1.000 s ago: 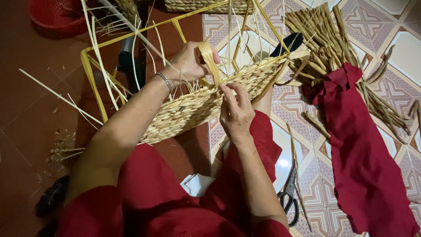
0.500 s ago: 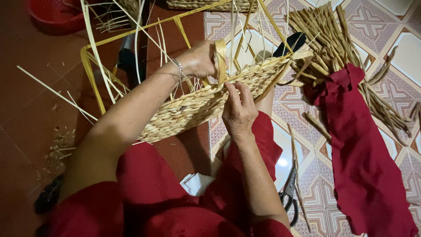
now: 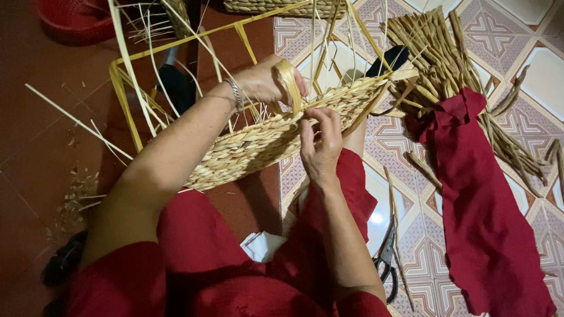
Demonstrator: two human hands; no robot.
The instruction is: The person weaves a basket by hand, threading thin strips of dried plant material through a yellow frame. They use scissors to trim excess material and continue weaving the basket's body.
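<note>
Both hands closed: my left hand (image 3: 264, 82) loops the flat pale straw strand (image 3: 289, 88), my right hand (image 3: 320, 141) pinches the half-woven tan straw basket wall (image 3: 252, 149); keep tension even.

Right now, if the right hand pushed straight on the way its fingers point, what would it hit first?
The right hand points up-frame at the woven basket panel. Its fingertips already seem to touch the rim by the looped strand held in the left hand; depth is uncertain.

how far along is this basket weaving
Done: one side panel of the yellow frame is woven nearly to its top edge. In hand: the left hand loops a flat strand over while the right hand pinches the weave. Left: the other frame sides stand bare, with a bundle of strands unused.
</note>
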